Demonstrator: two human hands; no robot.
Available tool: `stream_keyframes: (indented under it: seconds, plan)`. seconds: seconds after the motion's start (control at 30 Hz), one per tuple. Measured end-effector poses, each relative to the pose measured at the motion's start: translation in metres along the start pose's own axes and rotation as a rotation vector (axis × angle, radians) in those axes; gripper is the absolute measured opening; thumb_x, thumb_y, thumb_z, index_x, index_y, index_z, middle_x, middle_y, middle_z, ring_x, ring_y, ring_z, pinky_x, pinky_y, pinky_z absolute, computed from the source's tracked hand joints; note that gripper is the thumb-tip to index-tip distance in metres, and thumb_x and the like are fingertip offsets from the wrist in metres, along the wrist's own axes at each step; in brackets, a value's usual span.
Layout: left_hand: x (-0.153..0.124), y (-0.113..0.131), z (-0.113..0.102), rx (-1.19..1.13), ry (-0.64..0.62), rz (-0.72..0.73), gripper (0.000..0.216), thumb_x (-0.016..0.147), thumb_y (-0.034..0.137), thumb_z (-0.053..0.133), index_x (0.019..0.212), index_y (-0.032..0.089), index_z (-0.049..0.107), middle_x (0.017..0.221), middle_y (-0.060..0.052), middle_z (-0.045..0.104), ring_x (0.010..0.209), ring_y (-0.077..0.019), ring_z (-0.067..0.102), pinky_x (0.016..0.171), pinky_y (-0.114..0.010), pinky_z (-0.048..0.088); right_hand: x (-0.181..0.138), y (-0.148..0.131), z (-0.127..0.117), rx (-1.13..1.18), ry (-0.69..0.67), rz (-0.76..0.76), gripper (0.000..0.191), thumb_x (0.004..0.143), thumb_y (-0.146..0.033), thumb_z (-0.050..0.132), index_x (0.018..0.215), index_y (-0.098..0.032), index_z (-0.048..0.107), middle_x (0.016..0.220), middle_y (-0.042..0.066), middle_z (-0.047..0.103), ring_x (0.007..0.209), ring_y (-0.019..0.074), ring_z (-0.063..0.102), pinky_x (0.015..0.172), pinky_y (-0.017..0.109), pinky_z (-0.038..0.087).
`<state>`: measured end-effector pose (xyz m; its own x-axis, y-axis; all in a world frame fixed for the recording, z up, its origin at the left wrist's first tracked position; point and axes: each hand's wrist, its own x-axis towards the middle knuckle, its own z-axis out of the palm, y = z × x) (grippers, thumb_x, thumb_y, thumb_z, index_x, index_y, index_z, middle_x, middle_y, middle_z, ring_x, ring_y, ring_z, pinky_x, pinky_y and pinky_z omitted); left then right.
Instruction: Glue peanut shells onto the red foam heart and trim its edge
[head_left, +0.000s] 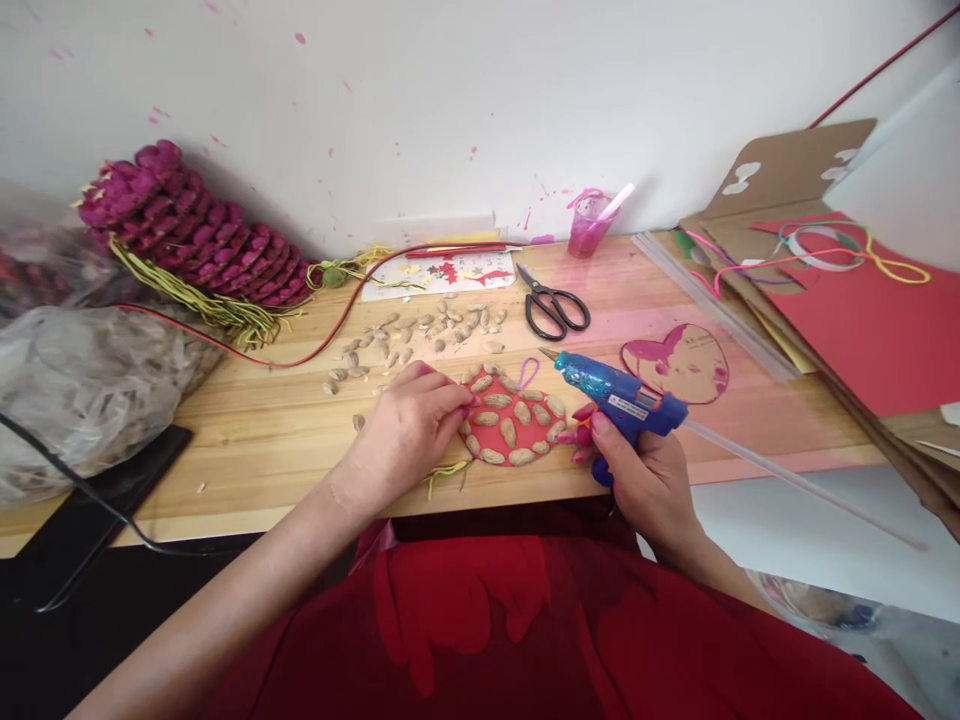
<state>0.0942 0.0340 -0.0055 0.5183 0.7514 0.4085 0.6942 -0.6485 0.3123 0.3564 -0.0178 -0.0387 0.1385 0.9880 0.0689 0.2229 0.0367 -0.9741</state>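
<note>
A red heart-like cutout (535, 431) lies on the table in front of me, ringed with peanuts, with several more peanuts (508, 432) on its middle. A small purple loop (529, 373) stands at its top. The fingers of my left hand (409, 420) are pinched together at the cutout's left edge; whatever is between them is hidden. My right hand (649, 475) grips a blue hot glue gun (611, 385) by its handle. Its nozzle points left, just above the cutout's upper right, and a long glue stick (802, 485) sticks out behind.
Loose peanuts (405, 340) lie behind my left hand. Black-handled scissors (551, 308), a pink-stained cup (589, 228) and a paint-marked heart-shaped board (679, 365) are farther back. A peanut bag (90, 400) and purple layered ornament (202, 235) stand left; red card (885, 330) lies right. A red cord (330, 340) crosses the table.
</note>
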Motion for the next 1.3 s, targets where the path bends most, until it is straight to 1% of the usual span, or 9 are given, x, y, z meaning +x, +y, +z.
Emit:
stream_keyframes:
  seconds: [0.1,0.23,0.43,0.67,0.8,0.9,1.03,1.17,1.3]
  plan:
    - [0.001,0.004,0.006,0.013,-0.022,0.029,0.015,0.096,0.016,0.061,0.086,0.019,0.073,0.079,-0.004,0.072,0.078,-0.0201,0.058,0.077,-0.034,0.048,0.0,0.0,0.0,0.011,0.001,0.003,0.034,0.095,-0.052,0.062,0.089,-0.019,0.071,0.076,0.004,0.07,0.065,0.0175,0.063,0.059,0.029,0.049]
    - [0.005,0.01,0.008,0.054,-0.062,0.049,0.014,0.094,0.014,0.062,0.086,0.018,0.073,0.076,-0.004,0.067,0.078,-0.0203,0.056,0.076,-0.033,0.047,0.0,0.0,0.0,0.0,-0.004,0.002,0.035,0.095,-0.052,0.062,0.089,-0.019,0.071,0.074,0.003,0.069,0.066,0.0174,0.063,0.059,0.028,0.048]
    - [0.01,0.014,0.008,0.087,-0.122,0.027,0.022,0.096,0.016,0.059,0.079,0.019,0.073,0.071,-0.004,0.063,0.076,-0.0204,0.053,0.074,-0.033,0.044,0.0,0.0,0.0,-0.004,-0.005,-0.007,0.032,0.096,-0.05,0.062,0.09,-0.019,0.07,0.077,0.003,0.069,0.066,0.0163,0.061,0.06,0.028,0.048]
    - [0.009,0.017,0.009,0.14,-0.176,0.028,0.022,0.097,0.018,0.058,0.081,0.019,0.073,0.072,-0.005,0.063,0.079,-0.0219,0.052,0.076,-0.034,0.045,0.0,-0.002,-0.001,-0.018,-0.019,-0.009,0.032,0.096,-0.048,0.06,0.086,-0.02,0.069,0.074,0.003,0.068,0.065,0.0168,0.062,0.06,0.028,0.048]
    - [0.01,0.026,0.004,0.227,-0.283,0.004,0.02,0.097,0.015,0.057,0.082,0.017,0.071,0.08,-0.007,0.066,0.085,-0.024,0.053,0.08,-0.037,0.046,0.001,-0.002,-0.001,-0.013,-0.023,0.006,0.033,0.096,-0.05,0.06,0.084,-0.02,0.068,0.074,0.003,0.068,0.066,0.017,0.062,0.06,0.028,0.049]
    - [0.014,0.034,-0.001,0.27,-0.377,-0.016,0.015,0.096,0.013,0.059,0.087,0.016,0.071,0.086,-0.009,0.068,0.088,-0.0257,0.054,0.082,-0.039,0.047,0.001,-0.004,0.0,-0.003,-0.029,0.01,0.035,0.096,-0.05,0.06,0.081,-0.02,0.067,0.073,0.003,0.067,0.066,0.017,0.062,0.06,0.028,0.05]
    - [0.019,0.043,-0.004,0.312,-0.44,-0.029,0.014,0.095,0.013,0.058,0.093,0.015,0.072,0.09,-0.01,0.07,0.092,-0.028,0.055,0.085,-0.042,0.048,0.0,-0.003,-0.001,-0.012,-0.019,0.015,0.035,0.095,-0.052,0.061,0.088,-0.019,0.069,0.075,0.004,0.07,0.065,0.0169,0.063,0.058,0.028,0.049]
    - [0.02,0.048,-0.004,0.364,-0.451,-0.019,0.013,0.094,0.012,0.059,0.096,0.014,0.072,0.094,-0.011,0.071,0.094,-0.0297,0.057,0.082,-0.042,0.048,0.0,0.0,-0.002,-0.027,-0.011,0.048,0.037,0.094,-0.055,0.062,0.089,-0.019,0.069,0.073,0.004,0.069,0.063,0.0172,0.063,0.054,0.027,0.048]
    - [0.02,0.05,-0.003,0.391,-0.403,0.014,0.011,0.091,0.009,0.061,0.09,0.013,0.071,0.087,-0.013,0.07,0.092,-0.0318,0.059,0.077,-0.044,0.047,0.0,0.001,-0.003,-0.013,-0.008,0.06,0.038,0.092,-0.056,0.064,0.091,-0.019,0.071,0.071,0.004,0.071,0.062,0.0183,0.065,0.055,0.028,0.05]
